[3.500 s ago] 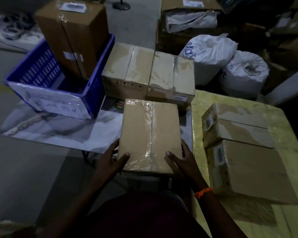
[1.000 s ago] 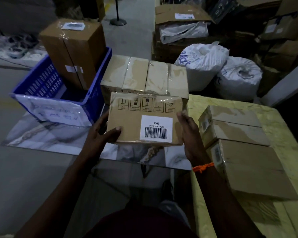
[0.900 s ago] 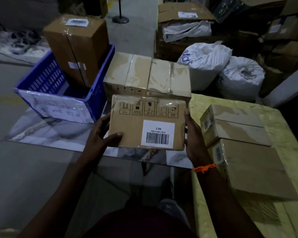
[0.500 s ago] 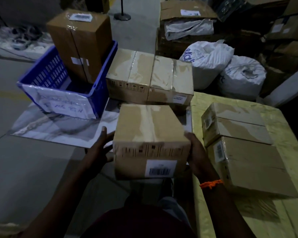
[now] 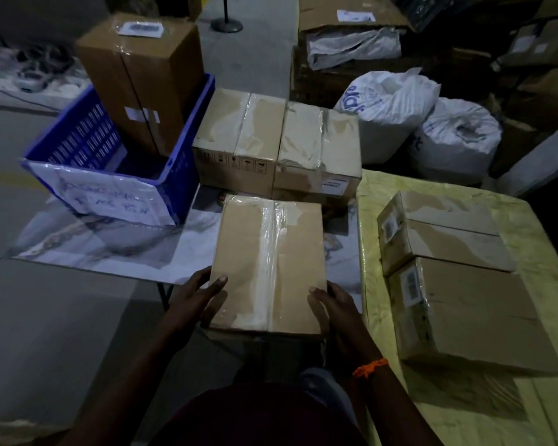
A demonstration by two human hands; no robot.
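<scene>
A taped cardboard box (image 5: 268, 262) lies flat in front of me, its long taped seam facing up, at the near edge of the marble-patterned table (image 5: 110, 249). My left hand (image 5: 194, 300) grips its near left corner, thumb on top. My right hand (image 5: 332, 307) grips its near right corner, thumb on top; an orange band circles that wrist.
Two taped boxes (image 5: 277, 146) stand side by side behind it. A blue crate (image 5: 181, 175) at the left holds a tall carton (image 5: 142, 78). Two more boxes (image 5: 458, 278) lie on the yellow table (image 5: 529, 220) at the right. White sacks (image 5: 400, 107) and cartons fill the back.
The box was held up on edge with its barcode label towards me, then tipped over and lowered. It now lies flat with the taped face up, both hands on its near corners.
</scene>
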